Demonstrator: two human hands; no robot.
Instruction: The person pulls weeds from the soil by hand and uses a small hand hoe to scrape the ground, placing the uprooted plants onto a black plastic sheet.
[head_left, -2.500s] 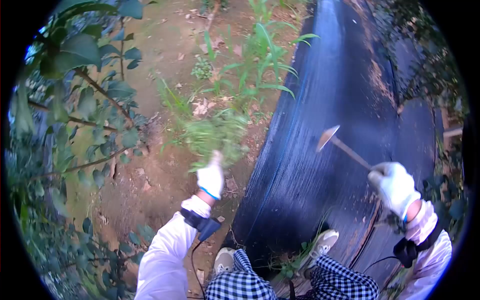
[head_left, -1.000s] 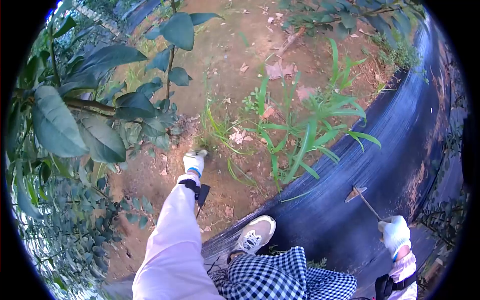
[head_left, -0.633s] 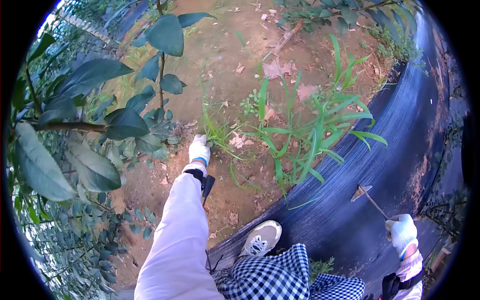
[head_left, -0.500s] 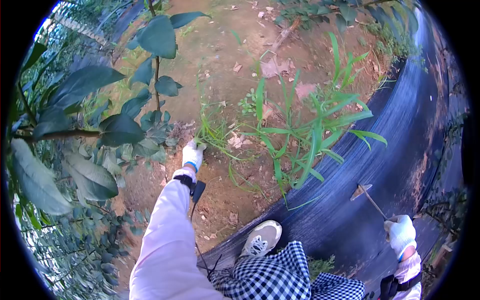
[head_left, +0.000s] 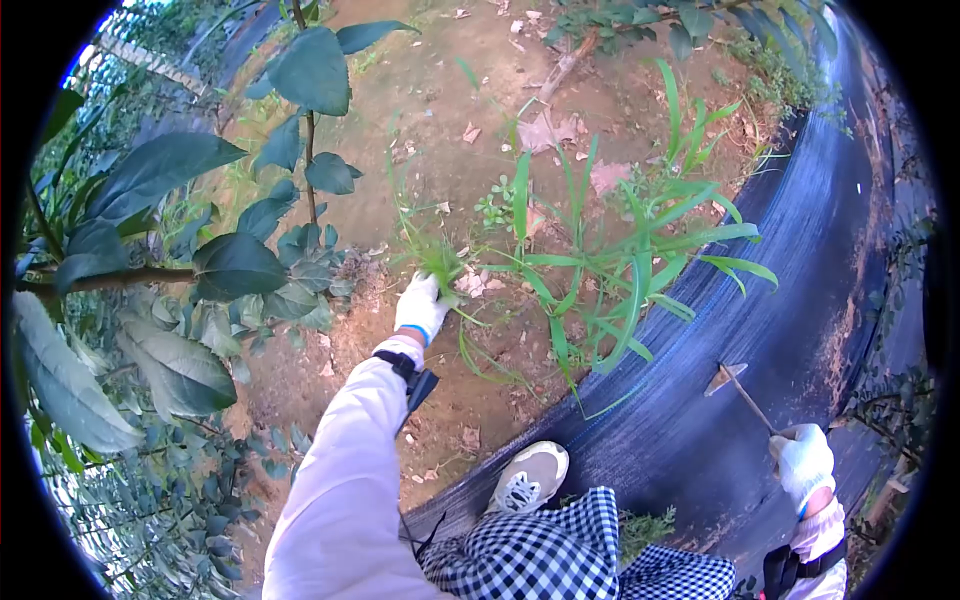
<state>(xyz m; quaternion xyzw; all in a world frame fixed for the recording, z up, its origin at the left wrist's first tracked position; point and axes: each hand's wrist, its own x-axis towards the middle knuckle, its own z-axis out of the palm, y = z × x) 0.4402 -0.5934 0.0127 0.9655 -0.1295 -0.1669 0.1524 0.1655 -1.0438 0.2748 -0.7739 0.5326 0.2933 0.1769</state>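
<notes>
My left hand [head_left: 423, 306], in a white glove, is closed around a tuft of thin green grass [head_left: 436, 256] low over the bare soil. The blades stick out past the fingers and are smeared by motion. Off to the right, my right hand [head_left: 804, 466], gloved too, grips the handle of a small hand hoe [head_left: 752, 408]. The hoe's flat, soil-marked head points away from me, over black ground sheeting [head_left: 690, 420]. Between the hands stands a taller weed with broad, long leaves [head_left: 635, 270], leaning partly over the sheeting.
Leafy branches [head_left: 240, 265] crowd the left side, close to the left arm. Dry leaves [head_left: 547, 132] lie scattered on the brown soil [head_left: 400, 100]. My shoe [head_left: 528, 475] stands at the sheeting's edge, below checkered cloth [head_left: 520, 555]. Another branch [head_left: 570, 70] crosses the far side.
My left hand has moved right and slightly toward me, with the grass bunched in it. The right hand and the hoe have hardly moved.
</notes>
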